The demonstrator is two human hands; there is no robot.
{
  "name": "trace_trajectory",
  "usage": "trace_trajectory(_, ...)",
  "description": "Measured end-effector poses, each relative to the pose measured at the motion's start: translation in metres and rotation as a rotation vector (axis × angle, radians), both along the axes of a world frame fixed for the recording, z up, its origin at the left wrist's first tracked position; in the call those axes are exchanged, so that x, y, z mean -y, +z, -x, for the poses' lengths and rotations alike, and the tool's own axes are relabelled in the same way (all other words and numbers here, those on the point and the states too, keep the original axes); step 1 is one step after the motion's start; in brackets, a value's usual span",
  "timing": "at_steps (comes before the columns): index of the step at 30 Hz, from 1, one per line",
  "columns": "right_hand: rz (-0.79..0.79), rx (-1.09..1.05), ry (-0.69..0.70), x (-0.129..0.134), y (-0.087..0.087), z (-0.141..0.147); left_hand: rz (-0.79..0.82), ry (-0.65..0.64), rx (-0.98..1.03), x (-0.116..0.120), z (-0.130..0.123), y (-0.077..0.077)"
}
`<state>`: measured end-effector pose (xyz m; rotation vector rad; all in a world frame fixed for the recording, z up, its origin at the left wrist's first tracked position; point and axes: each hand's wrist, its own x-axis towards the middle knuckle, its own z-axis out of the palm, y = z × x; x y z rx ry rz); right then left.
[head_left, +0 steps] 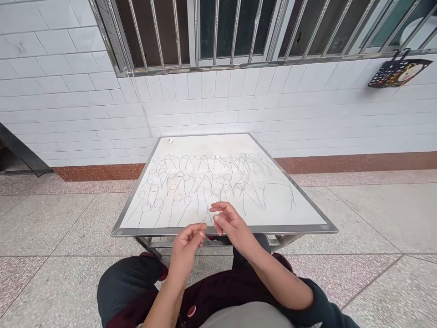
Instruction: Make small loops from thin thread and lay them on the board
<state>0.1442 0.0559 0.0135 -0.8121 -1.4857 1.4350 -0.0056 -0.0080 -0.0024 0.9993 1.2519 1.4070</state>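
Observation:
My left hand (189,241) is held just off the near edge of the white table, its thumb and fingertips pinched on a thin wire (204,224). The wire stands up from the fingertips and is hard to follow against the tabletop. Close by on the right is my right hand (230,224), fingers bent and apart, with nothing visible between them. Beyond both hands, many thin wires with round loops (177,197) at one end lie in rough rows on the white tabletop (293,214).
A grey metal frame (153,231) borders the table. A small white and red item (170,141) lies at its far left corner. Behind stands a white tiled wall (218,109) with barred windows (235,32). A patterned bag (398,73) hangs from the bars at right.

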Motion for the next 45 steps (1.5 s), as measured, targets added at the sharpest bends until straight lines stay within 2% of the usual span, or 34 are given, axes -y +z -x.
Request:
trace_trajectory(5, 0.007, -0.011, 0.054, -0.004, -0.002, -0.003, 0.112, -0.099, 0.211, 0.001, -0.009, -0.008)
trace_trajectory(10, 0.058, -0.068, 0.01, -0.009, -0.003, -0.005, 0.192, -0.161, 0.325, 0.0, -0.011, -0.012)
trace_trajectory(15, 0.128, -0.045, -0.02, -0.012, -0.01, -0.008, 0.198, -0.156, 0.317, -0.003, -0.014, -0.012)
trace_trajectory(20, 0.124, 0.012, -0.039, -0.009, -0.017, -0.006, 0.124, -0.04, 0.296, -0.006, -0.018, -0.009)
trace_trajectory(24, 0.111, 0.047, -0.022, -0.006, -0.019, -0.003, 0.041, -0.002, 0.315, -0.007, -0.02, -0.012)
trace_trajectory(38, 0.058, 0.095, -0.024, -0.011, -0.023, -0.004, 0.038, -0.013, 0.339, -0.008, -0.019, -0.016)
trace_trajectory(45, 0.076, 0.046, 0.042, -0.013, -0.026, -0.005, 0.034, -0.08, 0.315, -0.009, -0.018, -0.014)
